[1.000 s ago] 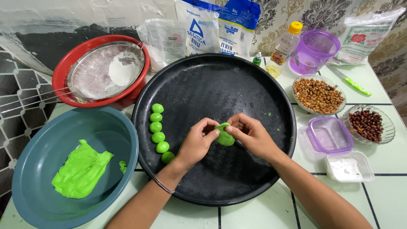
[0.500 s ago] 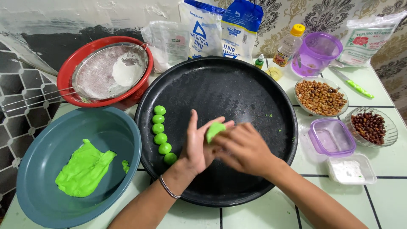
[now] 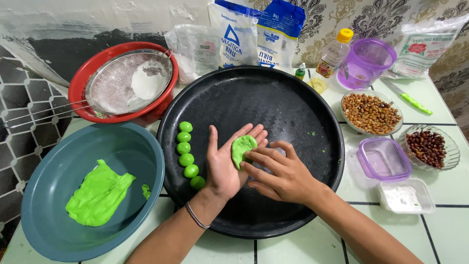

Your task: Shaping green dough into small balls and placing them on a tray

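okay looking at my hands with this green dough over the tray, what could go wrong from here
1. The dough piece lies flattened thin on the open left hand under the right hand's fingertips; more pressure could tear it or make it stick to the palm.
2. The green balls sit in a row right beside the left hand; a sideways shift might squash or roll them.
3. The left wrist's bracelet could pick up dough.
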